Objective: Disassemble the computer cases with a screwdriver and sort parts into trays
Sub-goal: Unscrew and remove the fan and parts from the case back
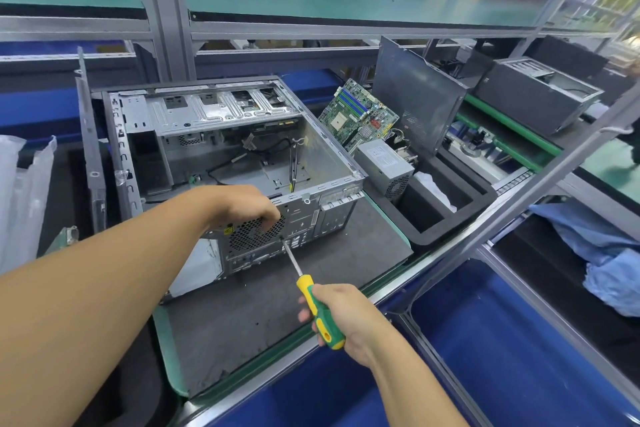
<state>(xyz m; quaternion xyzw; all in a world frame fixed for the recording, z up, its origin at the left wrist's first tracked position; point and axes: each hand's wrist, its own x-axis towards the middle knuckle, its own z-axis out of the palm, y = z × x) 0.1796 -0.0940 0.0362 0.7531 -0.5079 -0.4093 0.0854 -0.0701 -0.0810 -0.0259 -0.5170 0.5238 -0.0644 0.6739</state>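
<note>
Left hand [249,208], fingers [272,218] curled over its rear wall, steadies the gutted computer case [322,152] on the grey mat [346,253] while the right hand [343,315] grips a yellow-green screwdriver [306,288], tip beside the fan grille [254,234]: likely a fan screw, calling for square, firm turning.

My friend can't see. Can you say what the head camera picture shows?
A person's right hand holds a yellow-green screwdriver with its tip at the back of an open computer case, while the left hand grips the case beside the fan grille. A motherboard and power supply sit in a black tray nearby.
</note>
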